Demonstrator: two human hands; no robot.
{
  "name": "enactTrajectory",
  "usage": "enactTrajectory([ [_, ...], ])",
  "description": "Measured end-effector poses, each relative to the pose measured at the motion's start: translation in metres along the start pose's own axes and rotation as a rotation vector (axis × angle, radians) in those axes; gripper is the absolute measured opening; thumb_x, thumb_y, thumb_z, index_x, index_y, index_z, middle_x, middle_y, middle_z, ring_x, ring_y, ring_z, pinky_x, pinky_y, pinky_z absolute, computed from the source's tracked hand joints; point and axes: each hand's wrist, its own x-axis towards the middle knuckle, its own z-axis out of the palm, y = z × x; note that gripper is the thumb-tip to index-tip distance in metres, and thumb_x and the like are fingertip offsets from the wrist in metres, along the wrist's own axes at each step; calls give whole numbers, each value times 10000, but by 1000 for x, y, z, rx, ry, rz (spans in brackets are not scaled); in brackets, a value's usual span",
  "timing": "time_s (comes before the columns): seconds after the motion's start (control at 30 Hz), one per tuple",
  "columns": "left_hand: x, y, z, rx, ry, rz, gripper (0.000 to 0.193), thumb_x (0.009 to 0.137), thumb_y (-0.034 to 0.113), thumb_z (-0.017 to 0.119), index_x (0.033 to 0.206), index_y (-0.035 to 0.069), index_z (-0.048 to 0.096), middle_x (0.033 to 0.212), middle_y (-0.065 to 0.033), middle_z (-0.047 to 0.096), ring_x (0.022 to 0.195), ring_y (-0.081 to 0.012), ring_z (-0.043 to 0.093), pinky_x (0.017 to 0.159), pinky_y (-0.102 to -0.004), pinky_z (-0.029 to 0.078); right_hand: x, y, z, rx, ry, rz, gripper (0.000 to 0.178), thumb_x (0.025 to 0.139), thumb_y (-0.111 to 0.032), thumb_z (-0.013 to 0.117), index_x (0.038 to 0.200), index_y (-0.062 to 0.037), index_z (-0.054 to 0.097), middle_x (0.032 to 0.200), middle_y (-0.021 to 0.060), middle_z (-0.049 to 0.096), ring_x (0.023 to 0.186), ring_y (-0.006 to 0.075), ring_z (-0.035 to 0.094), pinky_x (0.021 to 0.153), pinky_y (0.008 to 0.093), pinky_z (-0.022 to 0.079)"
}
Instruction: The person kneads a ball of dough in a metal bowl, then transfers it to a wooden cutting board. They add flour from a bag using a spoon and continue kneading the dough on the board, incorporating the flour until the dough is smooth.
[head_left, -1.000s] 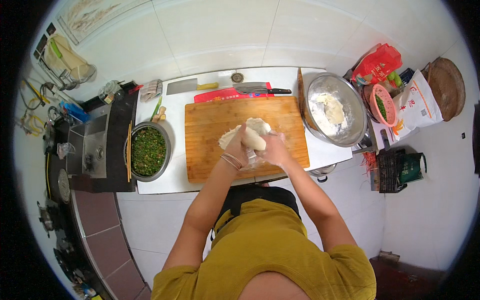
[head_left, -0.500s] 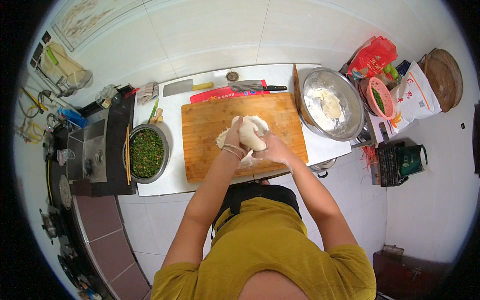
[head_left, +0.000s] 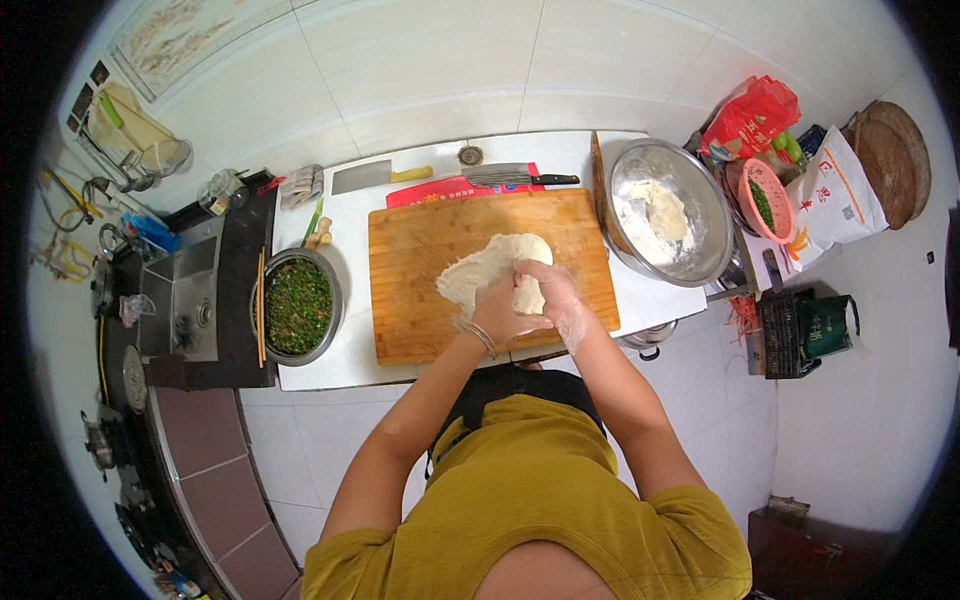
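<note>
A pale lump of dough (head_left: 488,268) lies spread over the middle of a wooden cutting board (head_left: 410,300), with a ragged left side and a rounded far right end. My left hand (head_left: 502,312) grips its near edge, and some of those fingers are hidden behind the dough and the other hand. Close beside it, my flour-dusted right hand (head_left: 548,292) is curled round the dough's right side. Bangles circle my left wrist.
Beyond the board lie a cleaver (head_left: 362,176) and a black-handled knife (head_left: 510,175). A bowl of chopped green filling (head_left: 297,307) with chopsticks (head_left: 261,305) across it stands left. At right, a metal basin (head_left: 705,240) holds flour and more dough.
The dough has gone from a bunched lump between my hands to a wider, flatter shape. My left hand has moved down and right, drawing closer to the right one.
</note>
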Motion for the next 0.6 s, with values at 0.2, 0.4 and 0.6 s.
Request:
enactTrajectory([
  [0.2, -1, 4, 7, 153, 24, 1, 561, 570, 378, 662, 1034, 85, 550, 973, -141, 600, 968, -316, 540, 822, -451, 370, 7, 16, -15, 200, -81, 45, 201, 760, -40, 597, 955, -17, 553, 825, 87, 604, 687, 199, 602, 605, 320, 506],
  [0.4, -3, -1, -10, -89, -193, -29, 493, 602, 350, 627, 1024, 101, 570, 992, -181, 595, 960, -365, 539, 815, -444, 410, 3, 16, -6, 236, -71, 28, 170, 790, -77, 591, 950, -51, 540, 746, 48, 547, 686, 186, 578, 607, 311, 495],
  [0.6, -3, 0, 6, 218, -169, 103, 642, 610, 437, 670, 1125, 85, 518, 1091, -180, 568, 1026, -348, 514, 838, -441, 420, 18, 14, -15, 323, 46, 34, 141, 804, -106, 606, 912, -78, 518, 696, 12, 486, 662, 176, 541, 595, 310, 486],
])
